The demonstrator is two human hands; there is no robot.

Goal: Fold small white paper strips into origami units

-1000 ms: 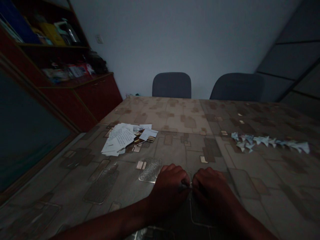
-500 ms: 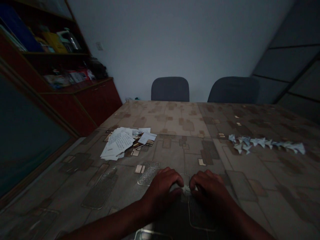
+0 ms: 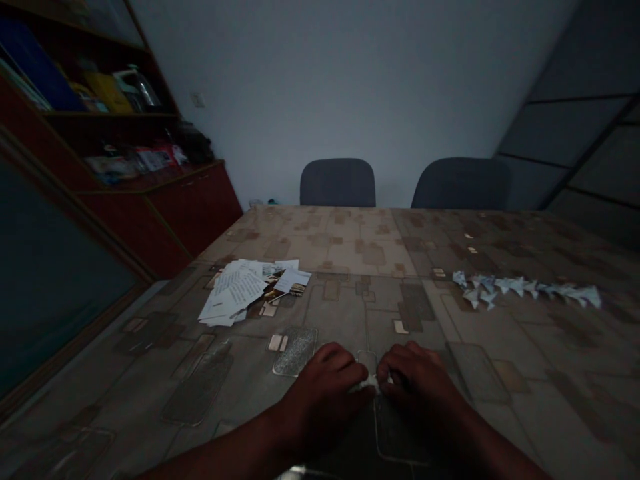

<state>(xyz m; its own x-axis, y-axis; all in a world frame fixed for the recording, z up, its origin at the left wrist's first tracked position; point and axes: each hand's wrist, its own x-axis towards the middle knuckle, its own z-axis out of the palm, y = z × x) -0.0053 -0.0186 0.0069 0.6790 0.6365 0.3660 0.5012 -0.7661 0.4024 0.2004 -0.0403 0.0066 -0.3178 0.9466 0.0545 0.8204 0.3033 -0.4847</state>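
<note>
Two hands pinch a small piece of white paper low over the bench.
The left hand point(image 3: 325, 387) and right hand point(image 3: 423, 377) face each other, each grip closed with thumb and fingers pinching the white paper piece point(image 3: 371, 382), which shows in the narrow gap between them, near the front of the patterned bench point(image 3: 345, 230). Farther off to the left lies a loose pile of printed paper sheets point(image 3: 233, 293); to the right, a row of pointed folded paper shapes point(image 3: 517, 287). Grey chairs point(image 3: 337, 181) stand behind.
</note>
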